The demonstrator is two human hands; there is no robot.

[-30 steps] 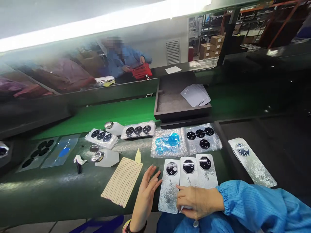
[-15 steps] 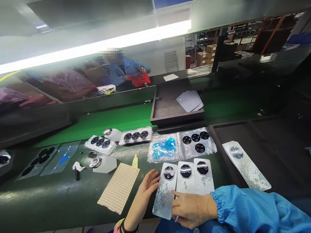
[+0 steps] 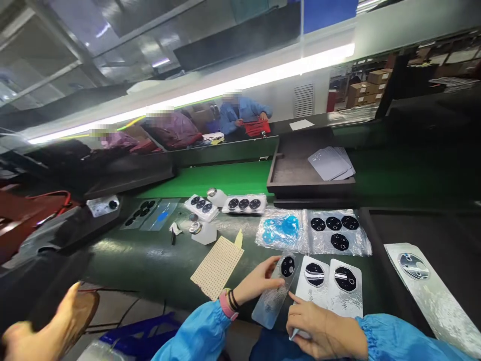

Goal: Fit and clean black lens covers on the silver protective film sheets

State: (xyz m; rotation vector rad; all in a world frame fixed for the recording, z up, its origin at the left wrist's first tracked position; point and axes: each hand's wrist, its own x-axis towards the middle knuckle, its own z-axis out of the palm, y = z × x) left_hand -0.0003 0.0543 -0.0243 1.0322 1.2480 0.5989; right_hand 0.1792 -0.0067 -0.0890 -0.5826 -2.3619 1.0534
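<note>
My left hand (image 3: 257,282) grips the edge of a silver phone back cover (image 3: 273,300), fingers behind and thumb on its face. The cover is tilted up and carries a black octagonal camera piece near its top. My right hand (image 3: 315,321) is closed, with a small white pointed tool (image 3: 299,333) sticking out below the fingers. Its index finger points at the cover's right edge; I cannot tell whether it touches. Just right of it lie a second cover (image 3: 312,278) and a third cover (image 3: 344,288), side by side, both with camera pieces.
Behind are a bag of black discs (image 3: 325,245), a bag of blue film (image 3: 281,233), a sticker sheet (image 3: 218,268) and a dispenser bottle (image 3: 205,233). More covers (image 3: 432,291) lie in the right-hand tray (image 3: 379,225). Another person's hand (image 3: 41,326) is at lower left.
My left hand has taken hold of the leftmost cover and tilted it up. My view has swung left, and another person's hand has appeared at lower left.
</note>
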